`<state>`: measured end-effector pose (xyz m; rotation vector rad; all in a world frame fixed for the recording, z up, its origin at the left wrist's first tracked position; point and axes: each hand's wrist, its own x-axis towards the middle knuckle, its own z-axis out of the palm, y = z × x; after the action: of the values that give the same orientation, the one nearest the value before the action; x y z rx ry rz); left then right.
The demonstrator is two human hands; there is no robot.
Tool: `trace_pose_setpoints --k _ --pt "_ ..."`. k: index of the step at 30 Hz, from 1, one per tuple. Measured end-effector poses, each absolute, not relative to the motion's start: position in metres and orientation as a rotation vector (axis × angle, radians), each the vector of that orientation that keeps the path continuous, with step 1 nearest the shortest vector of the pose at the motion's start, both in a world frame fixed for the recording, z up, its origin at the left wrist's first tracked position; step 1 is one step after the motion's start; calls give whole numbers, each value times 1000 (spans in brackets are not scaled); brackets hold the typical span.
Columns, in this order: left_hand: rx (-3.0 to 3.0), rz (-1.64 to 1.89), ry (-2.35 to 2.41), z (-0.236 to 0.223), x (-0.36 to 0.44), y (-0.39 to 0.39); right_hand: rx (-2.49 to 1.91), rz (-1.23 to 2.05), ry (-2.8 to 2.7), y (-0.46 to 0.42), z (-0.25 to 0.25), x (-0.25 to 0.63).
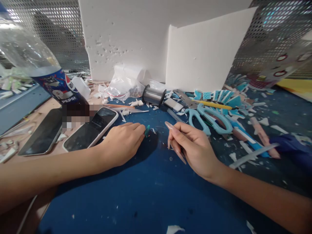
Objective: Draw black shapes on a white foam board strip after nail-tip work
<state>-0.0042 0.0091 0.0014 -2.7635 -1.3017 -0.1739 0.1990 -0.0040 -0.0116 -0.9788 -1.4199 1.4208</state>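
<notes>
In front of the spool (154, 96), to its left, the left hand (124, 139) curls closed, pinching a small green piece (147, 130); to its right, the right hand (195, 148) half-curls, its grip unclear, before scissors (216, 121).

- Here's the right hand (195, 151), showing long nails (180, 157), glossy and tapering to sharp points!
- Across to the left hand (123, 139), bare-wristed, and both forearms (60, 165) bare too!

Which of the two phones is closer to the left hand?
The white-edged phone, just beside the left hand; the other phone, darker-edged, lies farther away.
</notes>
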Motion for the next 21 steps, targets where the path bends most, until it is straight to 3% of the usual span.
trace_pose_setpoints --k 12,21 --pt "-2543 -74 -1293 -4 -7 14 -1003 1410 -1431 -4 -9 197" --pt "-2715 141 -1126 4 2 8 -1005 1405 -1434 -4 -9 197"
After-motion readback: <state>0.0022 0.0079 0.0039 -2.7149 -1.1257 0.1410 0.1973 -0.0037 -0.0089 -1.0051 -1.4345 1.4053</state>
